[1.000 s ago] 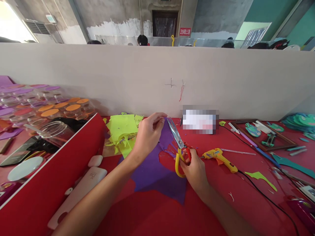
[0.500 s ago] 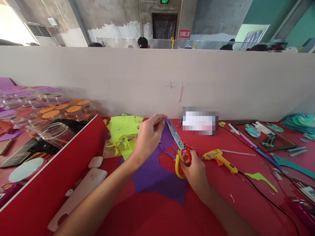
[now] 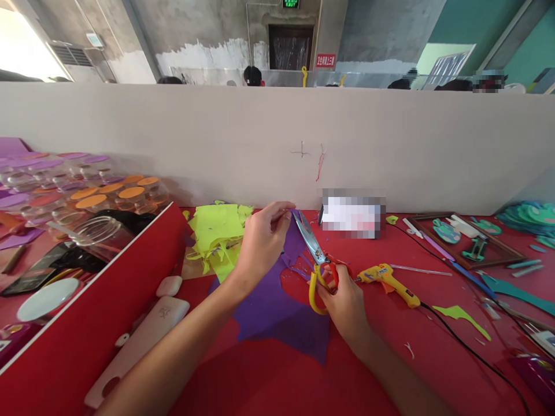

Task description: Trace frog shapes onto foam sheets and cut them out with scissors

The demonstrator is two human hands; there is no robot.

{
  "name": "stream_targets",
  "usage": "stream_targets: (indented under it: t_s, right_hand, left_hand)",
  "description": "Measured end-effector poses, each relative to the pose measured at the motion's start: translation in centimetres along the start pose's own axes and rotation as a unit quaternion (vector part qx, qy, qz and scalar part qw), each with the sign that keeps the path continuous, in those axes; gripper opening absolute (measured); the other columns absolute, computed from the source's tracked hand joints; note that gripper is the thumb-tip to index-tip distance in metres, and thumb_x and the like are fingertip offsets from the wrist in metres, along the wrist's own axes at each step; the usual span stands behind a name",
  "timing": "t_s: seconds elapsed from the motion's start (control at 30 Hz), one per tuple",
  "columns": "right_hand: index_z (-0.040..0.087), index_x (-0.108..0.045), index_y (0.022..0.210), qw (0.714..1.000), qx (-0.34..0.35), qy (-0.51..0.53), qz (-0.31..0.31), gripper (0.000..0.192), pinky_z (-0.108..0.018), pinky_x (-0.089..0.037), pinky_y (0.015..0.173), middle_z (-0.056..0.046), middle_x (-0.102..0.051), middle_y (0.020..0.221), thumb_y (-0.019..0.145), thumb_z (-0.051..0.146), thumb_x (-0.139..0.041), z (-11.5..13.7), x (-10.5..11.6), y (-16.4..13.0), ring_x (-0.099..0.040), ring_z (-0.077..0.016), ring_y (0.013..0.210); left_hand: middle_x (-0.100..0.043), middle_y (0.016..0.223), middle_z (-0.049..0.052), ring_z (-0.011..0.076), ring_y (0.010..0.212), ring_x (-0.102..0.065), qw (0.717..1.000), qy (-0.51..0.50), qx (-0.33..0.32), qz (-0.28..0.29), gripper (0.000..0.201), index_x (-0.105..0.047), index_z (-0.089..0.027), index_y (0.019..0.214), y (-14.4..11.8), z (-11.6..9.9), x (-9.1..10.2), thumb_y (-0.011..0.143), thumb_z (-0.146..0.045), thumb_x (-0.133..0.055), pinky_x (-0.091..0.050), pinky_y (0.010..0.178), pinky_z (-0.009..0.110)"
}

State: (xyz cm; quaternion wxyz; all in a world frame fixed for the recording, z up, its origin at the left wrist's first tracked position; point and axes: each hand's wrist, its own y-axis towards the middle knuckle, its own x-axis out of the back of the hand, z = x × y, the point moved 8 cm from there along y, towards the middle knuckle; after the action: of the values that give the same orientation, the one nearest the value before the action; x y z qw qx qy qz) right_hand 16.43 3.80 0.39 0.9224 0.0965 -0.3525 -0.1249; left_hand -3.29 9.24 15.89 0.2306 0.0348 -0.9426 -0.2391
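My right hand (image 3: 344, 297) is wrapped around the handles of a pair of scissors (image 3: 310, 237), one loop yellow and the other red. The blades are slightly apart and point up and away, their tips close to my left fingertips. My left hand (image 3: 266, 234) is closed in a pinch on purple craft sheet material at the blade tips; exactly how much it grips is hidden by the fingers. Beneath both hands lies a larger purple sheet (image 3: 281, 318) with curved cut-outs. Yellow-green sheet scraps (image 3: 217, 225) are piled behind my left wrist.
A yellow glue gun (image 3: 390, 283) with a black cord lies right of the scissors. A phone-like screen (image 3: 351, 216) leans near the white partition (image 3: 217, 138). A red divider (image 3: 108, 306), white power bank (image 3: 143, 346) and lidded jars (image 3: 93, 199) are left; a brown frame (image 3: 498, 257) is right.
The scissor blades appear to have parted very slightly. Both hands stay almost exactly where they were, and the things on the table have not moved.
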Motion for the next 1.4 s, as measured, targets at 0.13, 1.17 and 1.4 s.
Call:
stream_targets:
  t_s: [0.13,1.17,1.4]
  right_hand:
    - [0.023,-0.056,0.106,1.0,-0.002,-0.011,0.001,0.031,-0.036,-0.055,0.069,-0.008,-0.076,0.097,0.087,0.046,-0.065,-0.1,0.0,0.0,-0.074,-0.0251,0.075]
    - [0.024,-0.054,0.09,0.996,0.037,-0.069,-0.035,0.034,-0.033,-0.052,0.057,-0.009,-0.078,0.084,0.091,0.059,-0.054,0.0,0.5,0.1,-0.076,-0.0281,0.07]
    - [0.025,-0.055,0.09,0.998,0.001,0.056,-0.016,0.028,-0.031,-0.055,0.059,-0.007,-0.077,0.085,0.088,0.053,-0.058,0.5,0.5,-0.2,-0.075,-0.0239,0.069]
  left_hand:
    - [-0.071,0.078,0.004,0.0125,0.065,-0.057,1.0,0.001,0.002,0.001,0.026,-0.073,-0.016,0.109,0.0,0.0,0.0,0.095,-0.024,-0.052,-0.041,0.06,0.023]
    - [-0.065,0.071,0.001,0.0103,0.057,-0.044,1.0,-0.011,-0.004,0.005,0.025,-0.073,-0.017,0.107,0.0,0.1,-0.1,0.096,-0.027,-0.053,-0.034,0.055,0.025]
    - [-0.072,0.081,0.004,0.0114,0.065,-0.055,0.999,-0.033,0.001,0.0,0.024,-0.072,-0.016,0.108,0.2,0.3,0.1,0.095,-0.023,-0.053,-0.043,0.06,0.024]
